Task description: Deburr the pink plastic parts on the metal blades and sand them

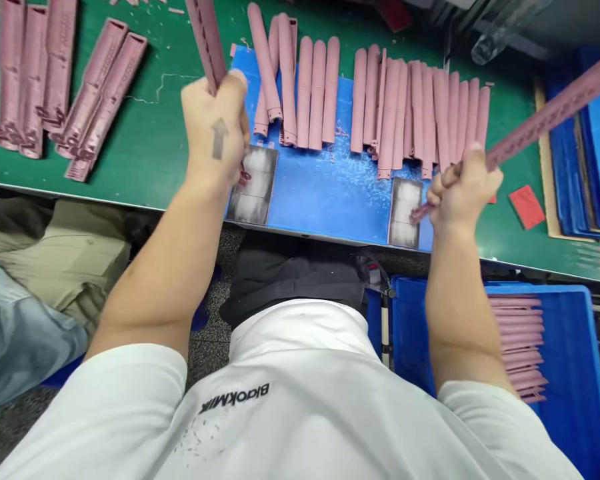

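My left hand (215,127) is closed around a long pink plastic strip (207,40), which points up and away. Under that fist, a pad with worn white middle (255,183) lies at the blue mat's left edge. In my right hand (463,187) is another long pink plastic strip (555,103), slanting up to the right, its short end poking out over a second worn pad (405,210). Rows of rounded pink plastic parts (319,93) rest on the blue mat (325,193) between and beyond my hands. Pink shavings are scattered there.
More pink parts (100,93) lie at the left of the green table (145,147). A red piece (527,207) and stacked blue sheets (595,160) are at right. A blue crate (570,373) of pink parts stands below. Another person's leg (25,320) is at left.
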A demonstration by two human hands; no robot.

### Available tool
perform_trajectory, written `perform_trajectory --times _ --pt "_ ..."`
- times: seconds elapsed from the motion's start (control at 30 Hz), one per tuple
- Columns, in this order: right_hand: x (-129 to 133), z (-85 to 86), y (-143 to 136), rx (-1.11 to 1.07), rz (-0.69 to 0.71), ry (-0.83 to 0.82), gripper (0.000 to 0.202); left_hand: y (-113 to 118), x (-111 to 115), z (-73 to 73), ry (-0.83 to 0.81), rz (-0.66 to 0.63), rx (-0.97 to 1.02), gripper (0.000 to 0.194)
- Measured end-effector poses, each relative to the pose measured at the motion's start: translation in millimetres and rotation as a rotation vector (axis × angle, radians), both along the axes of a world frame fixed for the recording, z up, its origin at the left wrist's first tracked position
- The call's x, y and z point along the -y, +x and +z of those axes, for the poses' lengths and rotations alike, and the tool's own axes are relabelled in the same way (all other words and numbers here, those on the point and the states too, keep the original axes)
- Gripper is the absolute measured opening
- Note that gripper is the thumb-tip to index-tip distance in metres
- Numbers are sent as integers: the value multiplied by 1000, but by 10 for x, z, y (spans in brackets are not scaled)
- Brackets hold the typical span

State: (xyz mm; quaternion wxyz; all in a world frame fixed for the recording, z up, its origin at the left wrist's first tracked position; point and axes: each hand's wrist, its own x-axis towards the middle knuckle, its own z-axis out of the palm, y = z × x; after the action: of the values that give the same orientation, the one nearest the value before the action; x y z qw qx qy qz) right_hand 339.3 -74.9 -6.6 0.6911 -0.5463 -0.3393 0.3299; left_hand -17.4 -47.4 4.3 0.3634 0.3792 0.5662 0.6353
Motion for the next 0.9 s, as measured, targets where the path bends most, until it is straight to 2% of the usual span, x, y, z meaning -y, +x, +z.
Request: perform_trajectory --times 0.07,0.13,0.17,0.23,0.3,0.4,0.5,0.63,0.7,0.8,0.9 --pt "-207 -37 41 -24 -32 -66 55 -12 -104 8 -85 -26 19 51" --pt "-357 -83 109 3 11 -141 56 -26 -169 11 -114 -77 9 51" --pt "-403 -102 140 29 24 -156 58 -28 -188 14 -105 -61 5 51" --pt "-446 -130 178 68 -20 -136 59 -15 -214 24 -86 5 34 49" --pt "-452 -148 192 72 -61 -111 57 16 -239 34 -132 44 80 50" --pt "-463 -178 221 77 -1 -90 53 53 -303 25 -196 -22 119 53" --pt "-531 -213 270 73 5 0 51 41 -387 -3 -148 19 143 51" --pt "-610 -231 266 69 13 -72 55 21 -424 -12 -195 -24 129 49" --pt "-632 -236 239 88 7 -50 56 31 -427 -6 -133 -13 124 49" --pt "-684 -264 216 145 4 33 57 52 -473 -19 -35 89 117 48" --pt "-715 -295 201 205 13 52 65 58 -535 -85 3 18 57 51"
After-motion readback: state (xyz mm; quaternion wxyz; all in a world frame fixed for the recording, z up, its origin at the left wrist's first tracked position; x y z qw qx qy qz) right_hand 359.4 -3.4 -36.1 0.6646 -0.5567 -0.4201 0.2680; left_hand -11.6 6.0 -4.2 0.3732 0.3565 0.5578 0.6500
